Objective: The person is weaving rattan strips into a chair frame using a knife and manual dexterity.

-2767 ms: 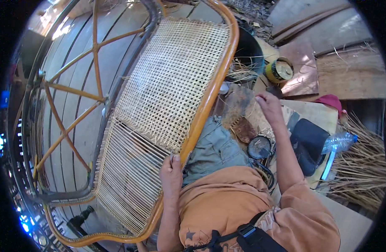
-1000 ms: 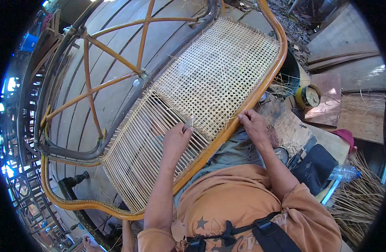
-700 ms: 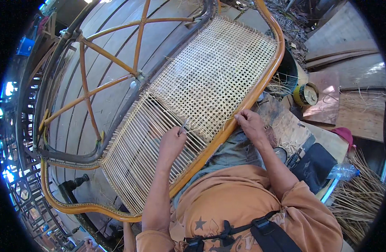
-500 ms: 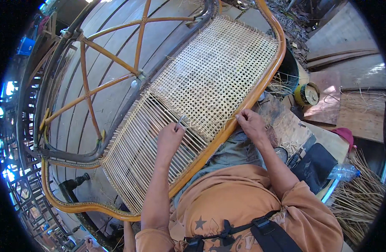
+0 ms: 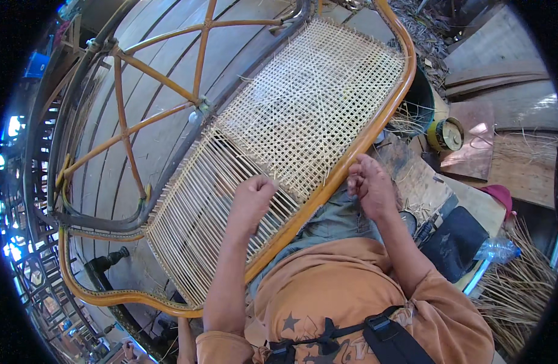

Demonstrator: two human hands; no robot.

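Across my lap lies a rattan frame (image 5: 393, 109) with a varnished, curved rim. Its far part is filled by an open-weave cane panel (image 5: 309, 103), while the nearer part has only parallel cane strands (image 5: 194, 212). My left hand (image 5: 252, 199) is closed in a fist over these strands, close to the edge of the weave; what it grips is hidden. Just on the near side of the rim, my right hand (image 5: 374, 189) has its fingers curled together. Whether a thin strand is in them is too small to make out.
A second rattan frame with crossed poles (image 5: 160, 77) stands beyond on the left. To the right are a yellow tin (image 5: 445, 134), a dark tub (image 5: 420, 100), boards (image 5: 503, 115), a plastic bottle (image 5: 496, 249) and a heap of loose cane (image 5: 513, 291).
My right hand has come off the rim, slightly right and nearer to me, and turned. The metal tool seen poking from my left fist no longer shows; that hand has rotated.
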